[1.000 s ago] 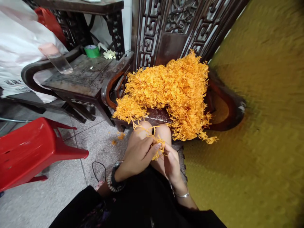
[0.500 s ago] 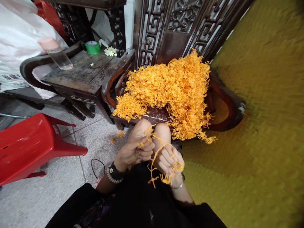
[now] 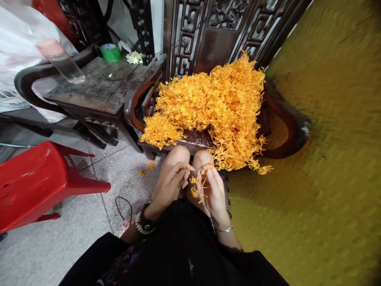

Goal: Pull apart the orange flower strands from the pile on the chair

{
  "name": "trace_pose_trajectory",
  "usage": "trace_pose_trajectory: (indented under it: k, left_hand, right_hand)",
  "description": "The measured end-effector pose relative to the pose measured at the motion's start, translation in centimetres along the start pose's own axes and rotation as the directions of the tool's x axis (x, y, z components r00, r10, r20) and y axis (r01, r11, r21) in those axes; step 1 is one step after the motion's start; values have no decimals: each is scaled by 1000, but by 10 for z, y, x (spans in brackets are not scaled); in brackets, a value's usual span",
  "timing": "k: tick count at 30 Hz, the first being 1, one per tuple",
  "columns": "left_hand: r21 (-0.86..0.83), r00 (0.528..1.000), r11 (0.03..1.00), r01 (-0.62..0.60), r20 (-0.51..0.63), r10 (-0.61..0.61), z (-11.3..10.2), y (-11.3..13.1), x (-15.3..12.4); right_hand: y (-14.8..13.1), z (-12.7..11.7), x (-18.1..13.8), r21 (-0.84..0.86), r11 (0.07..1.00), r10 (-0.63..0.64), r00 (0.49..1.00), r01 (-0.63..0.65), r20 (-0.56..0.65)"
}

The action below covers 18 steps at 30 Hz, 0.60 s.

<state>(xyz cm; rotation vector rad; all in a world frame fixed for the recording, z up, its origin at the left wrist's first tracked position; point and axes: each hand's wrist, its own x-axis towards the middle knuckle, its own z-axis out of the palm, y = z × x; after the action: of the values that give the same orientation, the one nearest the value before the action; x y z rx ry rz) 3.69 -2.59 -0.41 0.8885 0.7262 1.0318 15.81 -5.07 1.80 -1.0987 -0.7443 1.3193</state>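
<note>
A big heap of orange plastic sprigs (image 3: 214, 107) lies on the seat of a dark carved wooden chair (image 3: 285, 123) in front of my knees. Both hands work over my lap. My left hand (image 3: 171, 184) is closed, its fingertips pinching a thin orange sprig piece (image 3: 196, 186). My right hand (image 3: 214, 190) is curled round the same small orange sprig, which hangs between the two hands. My wrists carry a watch with a bead bracelet and a thin bangle.
A dark wooden side table (image 3: 98, 87) at the left bears a clear bottle (image 3: 61, 63) with a pink cap, a green tape roll (image 3: 110, 51) and white flowers. A red plastic stool (image 3: 35, 182) stands at the left. A yellow fabric (image 3: 321, 159) fills the right. Orange scraps lie on the floor.
My right hand has risen from my lap back up beside the left hand, bringing the sprig with it. The long dangling orange strand is no longer stretched between the hands.
</note>
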Motion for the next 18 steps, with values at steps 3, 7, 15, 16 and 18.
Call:
trace_pose_trajectory:
  k: [3,7,15,16,18]
  left_hand:
    - [114,998,993,-25,65,18,-1,-5,-3]
    - [408,990,911,-57,142,-2,-4,-2,-4]
    - [384,990,917,-105,124,61,-11,-2,0]
    - [433,989,892,-127,123,82,-11,-1,-1]
    - [549,982,814,-189,122,146,-11,1,-2]
  right_hand:
    - [1,1,-1,13,1000,12,1000,-12,-8]
    - [3,-2,0,25,998,49,999,-49,-2]
    - [-1,-12,1,-74,979,204,942,-191,267]
    - [-2,-13,1,-96,979,200,939,-180,280]
    - [-4,-14,1,-180,974,190,931,-139,312]
